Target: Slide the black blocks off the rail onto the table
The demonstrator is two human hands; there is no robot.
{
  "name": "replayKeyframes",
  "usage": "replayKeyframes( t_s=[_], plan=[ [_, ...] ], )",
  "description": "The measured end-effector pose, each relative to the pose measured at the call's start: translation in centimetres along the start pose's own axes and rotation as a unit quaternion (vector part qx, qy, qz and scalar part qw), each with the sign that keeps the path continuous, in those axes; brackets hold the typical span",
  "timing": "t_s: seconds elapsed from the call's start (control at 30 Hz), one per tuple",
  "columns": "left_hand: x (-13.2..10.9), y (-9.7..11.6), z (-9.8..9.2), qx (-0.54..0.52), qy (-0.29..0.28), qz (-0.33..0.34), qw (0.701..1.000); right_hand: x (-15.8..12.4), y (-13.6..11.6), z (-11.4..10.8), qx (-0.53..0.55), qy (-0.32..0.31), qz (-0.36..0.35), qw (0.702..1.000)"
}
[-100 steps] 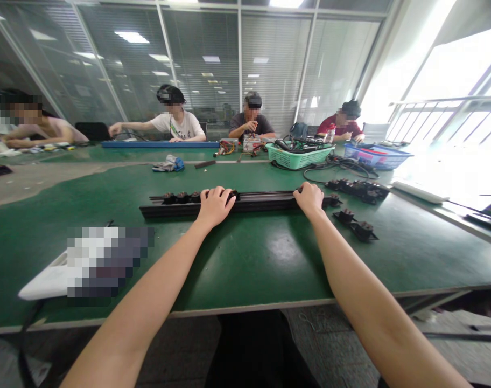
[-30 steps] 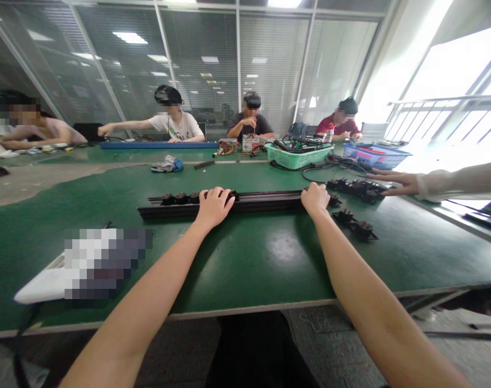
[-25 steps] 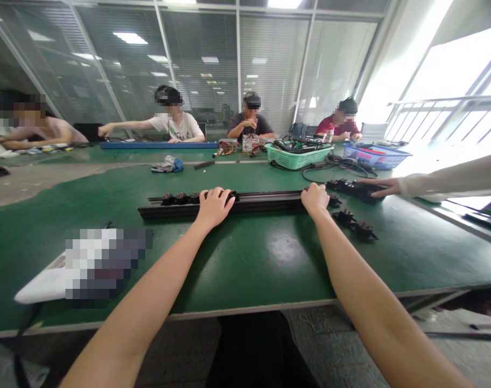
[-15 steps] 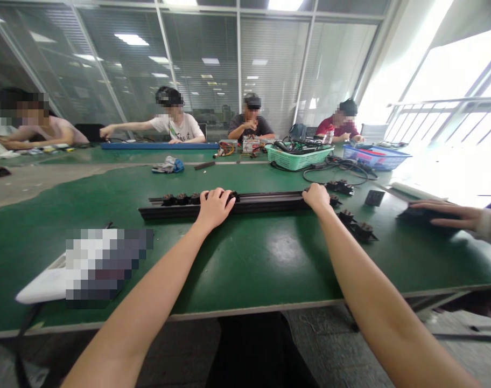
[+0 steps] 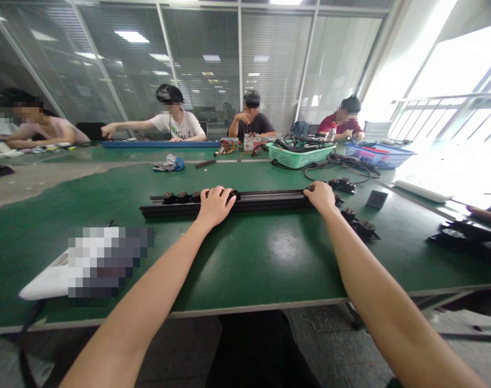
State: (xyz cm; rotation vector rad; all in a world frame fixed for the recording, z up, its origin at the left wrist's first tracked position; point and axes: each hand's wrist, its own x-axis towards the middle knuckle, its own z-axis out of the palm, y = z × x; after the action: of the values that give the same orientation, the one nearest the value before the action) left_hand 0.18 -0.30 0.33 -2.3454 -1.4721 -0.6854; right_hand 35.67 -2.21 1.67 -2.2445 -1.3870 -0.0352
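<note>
A long black rail (image 5: 265,202) lies crosswise on the green table. Several black socket modules (image 5: 183,196) sit in a row along its left part. My left hand (image 5: 216,205) is closed over the middle of the rail, fingers curled on a module that is mostly hidden under them. At the rail's right end, my right hand (image 5: 322,197) grips it with bent fingers; that end is partly covered. Just right of this hand lie loose black socket modules (image 5: 365,229) and a flat dark square plate (image 5: 377,199).
A white device with a blurred screen (image 5: 88,264) lies at left. Farther back are a grey-blue glove (image 5: 169,163), a green basket (image 5: 302,156) of cables and a blue basket (image 5: 378,153). More black parts (image 5: 467,237) lie at right. Several people sit across the table.
The co-worker's hand at right has drawn back toward the edge of view, and black parts now show where it was near. My hands keep their places on the rail.
</note>
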Motion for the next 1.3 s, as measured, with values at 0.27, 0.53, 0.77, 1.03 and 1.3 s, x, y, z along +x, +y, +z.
replayKeyframes(
  t_s=[0.27, 0.53, 0.77, 1.03, 1.3],
  plan=[
    [-0.1, 0.2, -0.5, -0.01, -0.009, -0.005, 1.0, -1.1, -0.5, -0.3, -0.026, 0.017, 0.001, 1.0],
    [0.0, 0.1, -0.5, -0.002, -0.009, -0.002, 1.0, -1.5, -1.0, -0.5, -0.029, 0.021, 0.032, 0.999],
    [0.0, 0.2, -0.5, -0.01, -0.008, -0.004, 1.0, -1.6, -1.2, -0.7, -0.033, 0.021, 0.031, 0.999],
    [0.0, 0.3, -0.5, -0.011, -0.01, -0.002, 1.0, -1.9, -1.2, -0.7, -0.036, 0.033, 0.038, 0.998],
    [0.0, 0.2, -0.4, -0.003, -0.007, 0.0, 1.0, -1.2, -0.6, -0.4, -0.028, 0.037, 0.056, 0.997]
  ],
)
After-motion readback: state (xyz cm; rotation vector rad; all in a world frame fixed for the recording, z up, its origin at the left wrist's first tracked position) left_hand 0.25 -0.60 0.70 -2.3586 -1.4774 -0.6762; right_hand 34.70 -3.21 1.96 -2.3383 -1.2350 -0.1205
